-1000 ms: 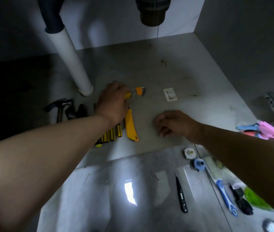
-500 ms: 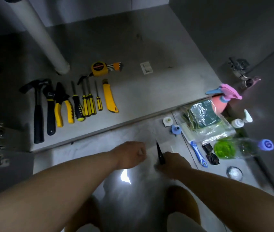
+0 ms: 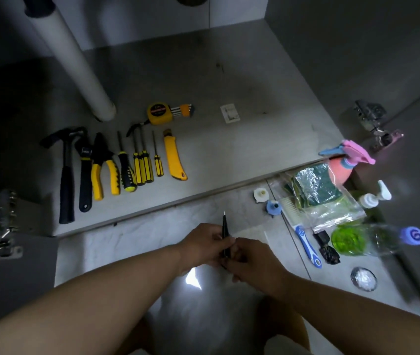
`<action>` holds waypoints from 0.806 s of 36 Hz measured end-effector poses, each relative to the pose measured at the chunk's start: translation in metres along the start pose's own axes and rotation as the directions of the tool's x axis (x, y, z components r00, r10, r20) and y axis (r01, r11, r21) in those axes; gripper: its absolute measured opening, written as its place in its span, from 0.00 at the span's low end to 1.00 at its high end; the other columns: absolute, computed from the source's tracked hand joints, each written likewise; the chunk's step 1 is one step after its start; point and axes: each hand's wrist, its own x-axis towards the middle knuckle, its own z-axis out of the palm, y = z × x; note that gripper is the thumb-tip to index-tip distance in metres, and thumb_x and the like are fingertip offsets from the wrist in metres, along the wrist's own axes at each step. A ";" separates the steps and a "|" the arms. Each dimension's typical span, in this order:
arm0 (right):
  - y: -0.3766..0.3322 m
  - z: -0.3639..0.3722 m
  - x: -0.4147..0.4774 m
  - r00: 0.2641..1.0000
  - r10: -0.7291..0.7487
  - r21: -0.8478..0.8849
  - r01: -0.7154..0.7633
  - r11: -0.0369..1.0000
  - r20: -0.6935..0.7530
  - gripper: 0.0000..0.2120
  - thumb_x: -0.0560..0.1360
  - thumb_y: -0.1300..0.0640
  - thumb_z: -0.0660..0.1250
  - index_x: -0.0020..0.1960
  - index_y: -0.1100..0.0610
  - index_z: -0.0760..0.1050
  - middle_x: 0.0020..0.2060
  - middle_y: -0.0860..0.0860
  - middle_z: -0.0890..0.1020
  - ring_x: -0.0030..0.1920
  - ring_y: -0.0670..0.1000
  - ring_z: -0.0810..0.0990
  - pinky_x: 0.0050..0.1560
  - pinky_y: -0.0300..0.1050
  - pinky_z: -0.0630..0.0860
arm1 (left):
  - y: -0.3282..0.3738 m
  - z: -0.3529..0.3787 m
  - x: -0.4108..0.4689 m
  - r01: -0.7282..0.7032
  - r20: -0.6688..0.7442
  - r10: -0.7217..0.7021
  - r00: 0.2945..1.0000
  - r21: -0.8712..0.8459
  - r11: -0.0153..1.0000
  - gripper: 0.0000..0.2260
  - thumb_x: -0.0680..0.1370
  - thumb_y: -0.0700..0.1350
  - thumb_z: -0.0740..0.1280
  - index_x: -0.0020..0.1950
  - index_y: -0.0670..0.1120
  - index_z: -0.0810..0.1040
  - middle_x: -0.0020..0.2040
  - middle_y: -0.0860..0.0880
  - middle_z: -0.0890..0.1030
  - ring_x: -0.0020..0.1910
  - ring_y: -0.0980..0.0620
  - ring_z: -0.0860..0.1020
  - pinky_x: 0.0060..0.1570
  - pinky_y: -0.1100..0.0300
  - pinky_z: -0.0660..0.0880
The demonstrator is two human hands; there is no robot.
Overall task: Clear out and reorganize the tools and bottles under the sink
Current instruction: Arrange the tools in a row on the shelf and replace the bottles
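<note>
A thin black pen-like tool with a metal tip points away from me, held over the floor in front of the cabinet. My left hand pinches its middle and my right hand grips its lower end. On the cabinet floor lies a row of tools: hammer, wrench, pliers, several screwdrivers, yellow utility knife, tape measure and hex keys. A pink spray bottle, a white pump bottle and a green bottle lie at right.
A white drain pipe stands at the cabinet's back left. On the floor at right lie a bag of sponges, a blue-handled brush, two small caps and a round drain cover. Door hinges flank the opening.
My left hand left the hex keys in the cabinet and came back to the floor. My right hand picked up the black tool, and now both hands hold it.
</note>
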 end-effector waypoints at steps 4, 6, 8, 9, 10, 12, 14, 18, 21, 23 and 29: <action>-0.029 -0.021 -0.006 0.976 -0.119 0.002 0.121 0.993 -0.182 0.15 0.69 0.42 0.71 0.40 0.55 0.77 0.32 0.52 0.82 0.32 0.48 0.83 0.40 0.54 0.82 | 0.026 -0.011 -0.004 -0.201 -0.105 0.216 0.971 0.138 0.970 0.15 0.81 0.49 0.70 0.47 0.36 0.82 0.42 0.39 0.82 0.40 0.51 0.79 0.43 0.56 0.77; -0.053 -0.035 0.000 0.953 -0.184 -0.019 0.185 0.983 -0.239 0.16 0.68 0.41 0.70 0.39 0.54 0.76 0.30 0.52 0.81 0.32 0.51 0.82 0.38 0.56 0.80 | 0.040 -0.021 -0.006 -0.298 -0.168 0.321 0.932 0.148 0.943 0.15 0.81 0.51 0.69 0.43 0.39 0.82 0.38 0.43 0.82 0.36 0.54 0.78 0.41 0.58 0.77; -0.081 -0.049 0.013 0.928 -0.229 -0.087 0.213 0.973 -0.294 0.19 0.64 0.37 0.66 0.35 0.53 0.73 0.27 0.51 0.80 0.31 0.52 0.83 0.36 0.53 0.79 | 0.050 -0.032 -0.007 -0.379 -0.291 0.434 0.853 0.228 0.897 0.15 0.82 0.51 0.67 0.41 0.44 0.81 0.37 0.48 0.82 0.37 0.53 0.80 0.44 0.55 0.79; -0.096 -0.056 0.023 0.921 -0.235 -0.136 0.201 0.970 -0.311 0.19 0.63 0.37 0.64 0.34 0.54 0.72 0.27 0.51 0.80 0.31 0.52 0.83 0.37 0.51 0.80 | 0.052 -0.038 -0.007 -0.401 -0.369 0.478 0.797 0.269 0.876 0.13 0.83 0.49 0.66 0.43 0.45 0.82 0.40 0.50 0.83 0.41 0.53 0.81 0.47 0.54 0.79; -0.109 -0.062 0.034 0.923 -0.226 -0.185 0.175 0.967 -0.312 0.18 0.63 0.38 0.65 0.35 0.55 0.72 0.28 0.51 0.80 0.33 0.53 0.83 0.38 0.50 0.81 | 0.053 -0.045 -0.007 -0.408 -0.443 0.509 0.738 0.309 0.859 0.10 0.83 0.47 0.65 0.46 0.46 0.82 0.43 0.50 0.84 0.45 0.53 0.81 0.50 0.54 0.79; -0.132 -0.069 0.058 0.941 -0.183 -0.264 0.107 0.958 -0.283 0.14 0.67 0.45 0.69 0.36 0.56 0.74 0.34 0.53 0.82 0.36 0.55 0.84 0.41 0.48 0.82 | 0.050 -0.061 -0.006 -0.360 -0.538 0.545 0.644 0.415 0.835 0.07 0.82 0.43 0.64 0.50 0.48 0.81 0.49 0.50 0.81 0.48 0.53 0.79 0.52 0.52 0.77; -0.151 -0.068 0.081 0.952 -0.157 -0.346 0.059 0.936 -0.262 0.13 0.69 0.47 0.71 0.36 0.55 0.72 0.37 0.53 0.80 0.42 0.56 0.83 0.40 0.42 0.77 | 0.044 -0.074 -0.005 -0.298 -0.574 0.567 0.591 0.498 0.814 0.06 0.80 0.41 0.62 0.50 0.49 0.79 0.51 0.50 0.78 0.49 0.51 0.77 0.51 0.50 0.77; -0.174 -0.046 0.112 0.950 -0.166 -0.460 0.026 0.887 -0.266 0.16 0.71 0.46 0.72 0.37 0.54 0.68 0.41 0.54 0.76 0.49 0.59 0.81 0.40 0.43 0.70 | 0.033 -0.088 -0.005 -0.288 -0.619 0.600 0.507 0.534 0.795 0.08 0.79 0.38 0.62 0.51 0.49 0.77 0.51 0.51 0.75 0.47 0.50 0.76 0.48 0.48 0.77; -0.177 -0.031 0.126 0.943 -0.154 -0.479 -0.006 0.878 -0.294 0.14 0.72 0.48 0.71 0.44 0.54 0.70 0.50 0.57 0.80 0.53 0.60 0.81 0.42 0.43 0.70 | 0.027 -0.091 -0.005 -0.292 -0.623 0.606 0.495 0.537 0.791 0.09 0.78 0.37 0.63 0.52 0.50 0.77 0.51 0.51 0.73 0.44 0.50 0.76 0.45 0.47 0.78; -0.173 -0.026 0.130 0.935 -0.161 -0.488 -0.014 0.873 -0.316 0.10 0.73 0.50 0.71 0.47 0.54 0.73 0.52 0.58 0.81 0.55 0.61 0.80 0.43 0.43 0.70 | 0.027 -0.091 -0.005 -0.302 -0.619 0.612 0.492 0.538 0.787 0.09 0.78 0.37 0.64 0.53 0.50 0.76 0.51 0.51 0.72 0.44 0.51 0.76 0.45 0.46 0.78; -0.140 -0.029 0.107 0.877 -0.280 -0.509 0.048 0.859 -0.391 0.12 0.76 0.47 0.63 0.47 0.54 0.65 0.48 0.59 0.81 0.49 0.64 0.80 0.41 0.47 0.67 | 0.025 -0.076 -0.008 -0.321 -0.531 0.705 0.470 0.641 0.697 0.09 0.78 0.38 0.64 0.55 0.50 0.73 0.54 0.51 0.71 0.43 0.49 0.75 0.41 0.47 0.77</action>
